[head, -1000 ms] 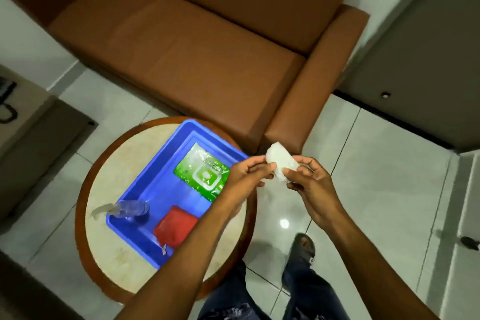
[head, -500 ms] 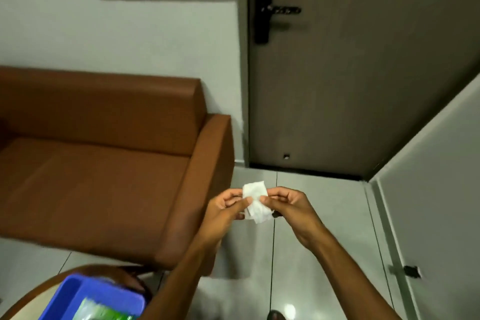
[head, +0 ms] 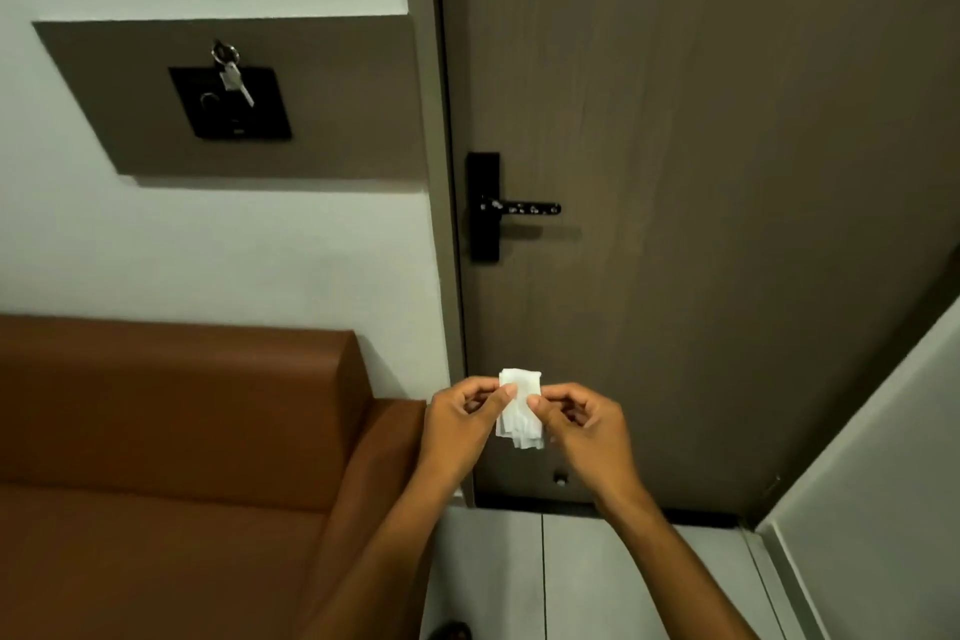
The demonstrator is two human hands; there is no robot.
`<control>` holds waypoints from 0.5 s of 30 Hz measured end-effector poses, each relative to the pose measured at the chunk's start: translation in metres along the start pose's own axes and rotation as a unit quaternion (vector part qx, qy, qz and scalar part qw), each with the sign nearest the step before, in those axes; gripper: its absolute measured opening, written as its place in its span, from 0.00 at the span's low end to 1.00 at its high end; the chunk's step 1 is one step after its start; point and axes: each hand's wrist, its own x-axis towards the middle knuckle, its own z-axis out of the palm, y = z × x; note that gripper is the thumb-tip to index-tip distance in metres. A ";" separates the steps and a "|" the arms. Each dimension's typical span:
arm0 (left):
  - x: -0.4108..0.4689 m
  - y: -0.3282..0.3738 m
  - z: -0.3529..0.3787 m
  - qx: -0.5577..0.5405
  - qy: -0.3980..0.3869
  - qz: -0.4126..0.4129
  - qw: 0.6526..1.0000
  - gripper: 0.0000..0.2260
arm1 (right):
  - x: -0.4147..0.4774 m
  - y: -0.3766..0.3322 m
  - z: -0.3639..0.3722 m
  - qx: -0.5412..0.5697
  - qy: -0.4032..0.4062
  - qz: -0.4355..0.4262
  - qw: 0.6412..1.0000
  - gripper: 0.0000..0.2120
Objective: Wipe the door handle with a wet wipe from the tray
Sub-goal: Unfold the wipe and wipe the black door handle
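Note:
A folded white wet wipe (head: 519, 411) hangs between both hands in front of the door. My left hand (head: 460, 424) pinches its upper left edge and my right hand (head: 582, 424) pinches its right side. The black door handle (head: 522, 208), a lever on a tall black plate, sits on the grey-brown door (head: 701, 172) well above the hands, with pale spots along the lever. The tray is out of view.
A brown leather sofa (head: 171, 457) fills the lower left, its arm close to my left forearm. A black wall switch panel with a key (head: 231, 101) hangs left of the door frame. A pale wall (head: 883, 509) angles in at the lower right. Tiled floor lies below.
The view has swung up from the table and tray to the door. The handle now sits mid-frame. Both hands kept hold of the wipe and rose toward the door.

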 end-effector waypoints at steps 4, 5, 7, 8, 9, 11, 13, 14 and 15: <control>0.096 -0.003 -0.005 0.154 0.024 0.072 0.985 0.13 | 0.091 -0.003 0.015 -0.004 0.091 -0.026 0.996 0.07; 0.118 -0.003 -0.011 0.223 0.033 0.105 0.969 0.16 | 0.111 -0.004 0.018 -0.017 0.126 -0.026 0.992 0.07; 0.169 -0.002 -0.026 0.338 0.061 0.200 0.918 0.22 | 0.155 -0.010 0.021 -0.084 0.216 -0.059 0.971 0.06; 0.191 0.000 -0.033 0.383 0.078 0.248 0.886 0.25 | 0.173 -0.014 0.021 -0.132 0.261 -0.096 0.952 0.06; 0.213 0.003 -0.039 0.419 0.090 0.284 0.858 0.27 | 0.191 -0.017 0.020 -0.173 0.299 -0.140 0.928 0.06; 0.245 0.007 -0.046 0.473 0.101 0.335 0.809 0.30 | 0.217 -0.019 0.018 -0.240 0.347 -0.241 0.874 0.05; 0.272 0.014 -0.050 0.516 0.123 0.369 0.763 0.31 | 0.239 -0.016 0.018 -0.302 0.353 -0.317 0.827 0.03; 0.287 0.018 -0.052 0.526 0.139 0.379 0.748 0.31 | 0.252 -0.011 0.018 -0.324 0.351 -0.333 0.813 0.02; 0.302 0.025 -0.052 0.530 0.161 0.385 0.738 0.30 | 0.263 -0.006 0.019 -0.338 0.352 -0.337 0.805 0.01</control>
